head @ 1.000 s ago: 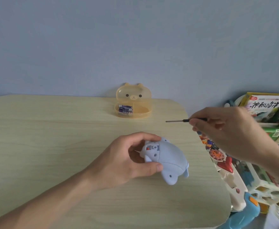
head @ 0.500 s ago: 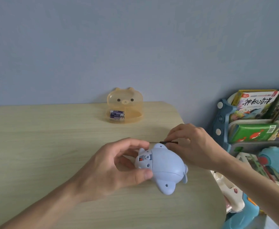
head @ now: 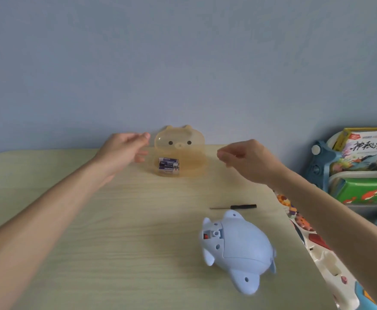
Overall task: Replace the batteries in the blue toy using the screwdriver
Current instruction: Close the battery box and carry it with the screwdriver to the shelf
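The blue toy (head: 239, 251) lies belly-up on the wooden table (head: 93, 220) at the front right, untouched, with a small red part showing in its underside. Just behind it lies the small black-handled screwdriver (head: 234, 206). At the back stands a translucent orange bear-shaped box (head: 180, 144) with its lid up and several batteries (head: 169, 168) inside. My left hand (head: 125, 151) hovers just left of the box, fingers relaxed, holding nothing. My right hand (head: 247, 159) hangs to the right of the box with fingers loosely curled and nothing visible in them.
A toy shelf with picture books (head: 366, 153) stands off the table's right edge. A white and colourful toy (head: 306, 231) lies below that edge. The grey-blue wall runs directly behind the table.
Both hands have let go: the toy and the screwdriver now lie on the table. My hands have moved back toward the orange box, one on each side.
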The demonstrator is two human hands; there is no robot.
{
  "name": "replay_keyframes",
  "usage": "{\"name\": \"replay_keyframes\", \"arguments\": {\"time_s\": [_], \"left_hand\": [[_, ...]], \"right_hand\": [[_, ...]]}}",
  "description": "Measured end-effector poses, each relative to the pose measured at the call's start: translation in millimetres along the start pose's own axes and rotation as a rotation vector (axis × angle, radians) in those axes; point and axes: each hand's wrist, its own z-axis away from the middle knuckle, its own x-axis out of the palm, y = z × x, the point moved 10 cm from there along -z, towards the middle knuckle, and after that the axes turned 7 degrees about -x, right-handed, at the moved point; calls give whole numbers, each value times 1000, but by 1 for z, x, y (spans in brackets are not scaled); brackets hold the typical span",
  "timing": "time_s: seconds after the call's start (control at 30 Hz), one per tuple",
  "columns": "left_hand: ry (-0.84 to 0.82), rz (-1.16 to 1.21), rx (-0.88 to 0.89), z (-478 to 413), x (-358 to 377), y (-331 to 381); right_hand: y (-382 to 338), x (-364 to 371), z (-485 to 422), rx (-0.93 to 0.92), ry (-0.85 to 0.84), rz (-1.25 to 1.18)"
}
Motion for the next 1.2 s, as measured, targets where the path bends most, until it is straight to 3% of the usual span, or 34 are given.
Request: {"name": "replay_keyframes", "arguments": {"time_s": [0.13,0.33,0.47,0.7,0.97,1.2], "left_hand": [[-61,81,-122,-26,23,-18],[-94,172,-85,-20,29,-6],[-82,287,-49,-13,22,-4],[-178,365,23,9,29,-4],[-208,-62,176,24,23,-3],[-254,-296,247,28,39,0]], "right_hand": [[8,30,-35,100,-25,-103],[8,36,-51,153,-3,-211],[6,32,-45,138,18,-398],[-12,21,-18,9,-10,-378],[-25,25,-7,-82,-134,-102],[-26,28,-8,-100,-189,-45]]}}
